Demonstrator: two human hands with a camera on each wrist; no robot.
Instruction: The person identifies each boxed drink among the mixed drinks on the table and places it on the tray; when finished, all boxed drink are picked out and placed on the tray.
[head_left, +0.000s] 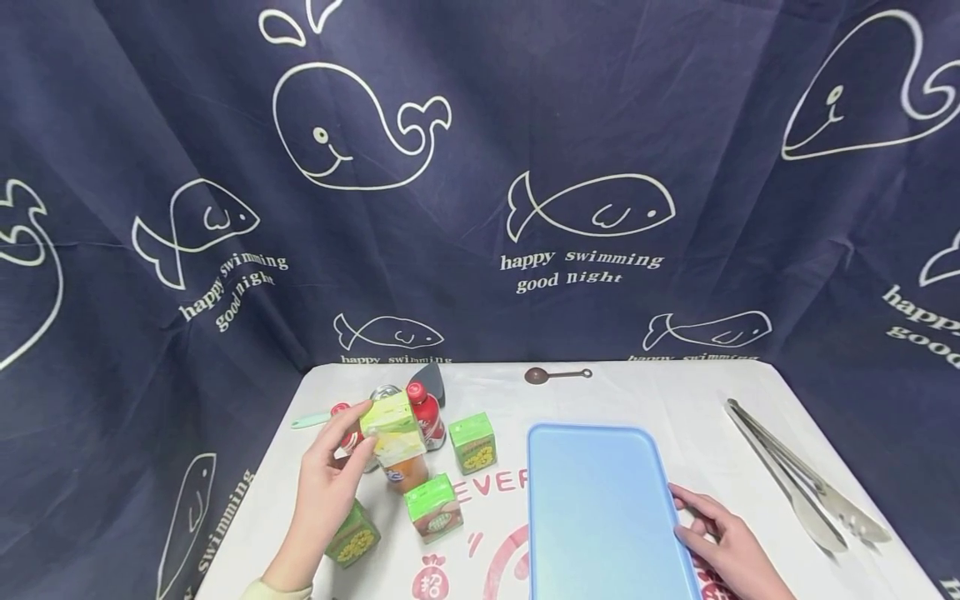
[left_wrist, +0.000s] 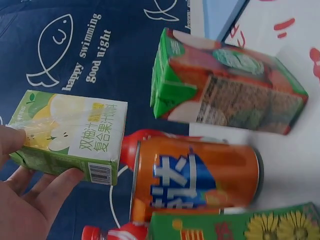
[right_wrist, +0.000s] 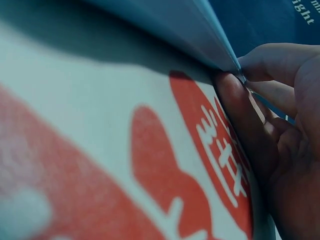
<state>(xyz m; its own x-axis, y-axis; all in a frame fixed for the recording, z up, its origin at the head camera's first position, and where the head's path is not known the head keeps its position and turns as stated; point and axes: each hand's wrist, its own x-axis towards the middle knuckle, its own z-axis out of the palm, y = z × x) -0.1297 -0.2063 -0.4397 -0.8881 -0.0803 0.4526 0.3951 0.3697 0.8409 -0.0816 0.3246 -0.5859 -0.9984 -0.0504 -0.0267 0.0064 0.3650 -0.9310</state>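
My left hand (head_left: 327, 475) grips a yellow-and-green juice carton (left_wrist: 70, 135) between thumb and fingers, close by the top of an orange soda can (left_wrist: 197, 175). In the head view the carton (head_left: 393, 427) overlaps the can (head_left: 407, 475). My right hand (head_left: 723, 542) is at the right edge of a light blue tray (head_left: 607, 508). In the right wrist view the thumb and fingers of this hand (right_wrist: 280, 115) pinch the tray's rim (right_wrist: 220, 37). A green-topped carton with a reddish front (head_left: 435, 508) stands just right of the can.
Green cartons with yellow flowers stand behind (head_left: 474, 443) and nearer the left wrist (head_left: 352, 537). Red-capped bottles (head_left: 427, 417) and a dark spatula (head_left: 428, 383) are at the back left. A brown spoon (head_left: 555, 376) lies at the back, metal tongs (head_left: 802, 475) at the right.
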